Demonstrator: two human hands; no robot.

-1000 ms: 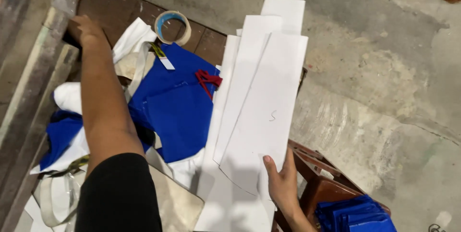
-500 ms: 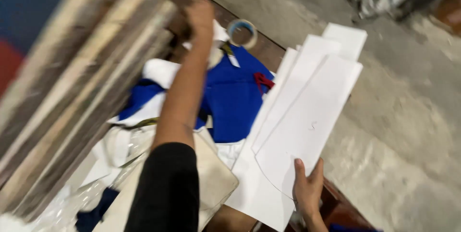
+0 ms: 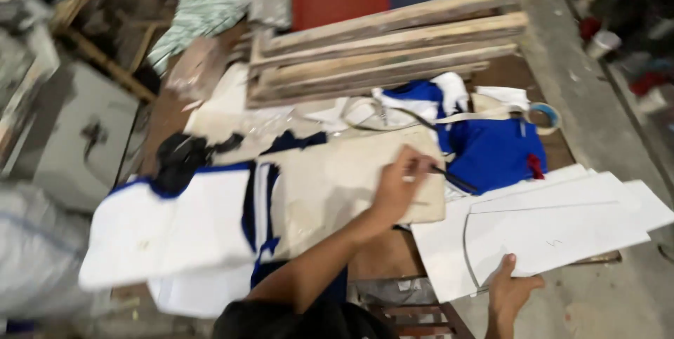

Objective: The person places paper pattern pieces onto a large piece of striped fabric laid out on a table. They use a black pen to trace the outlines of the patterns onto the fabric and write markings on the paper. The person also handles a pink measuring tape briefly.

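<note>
- Down at the lower right, right hand (image 3: 510,291) pressed on the near edge of the white paper pattern pieces (image 3: 554,230), thumb on top, fingers hidden beneath; grip closed on the sheets.
- Left hand (image 3: 397,184) out over the beige board (image 3: 337,184), fingers curled around a thin dark tool (image 3: 449,176); too blurred to tell what kind.
- Pattern pieces stacked and fanned out, hanging off the right end of the table (image 3: 382,258).
- Just beyond the tool's tip, blue fabric (image 3: 495,153) with a small red scrap (image 3: 536,166) at its right edge.
- Further right, roll of tape (image 3: 544,116) beside the blue fabric.
- Behind, wooden frames (image 3: 393,48) stacked flat along the far side.
- Left of the board, white cloth with blue trim (image 3: 175,230), a black bundle (image 3: 179,156) resting at its far corner.
</note>
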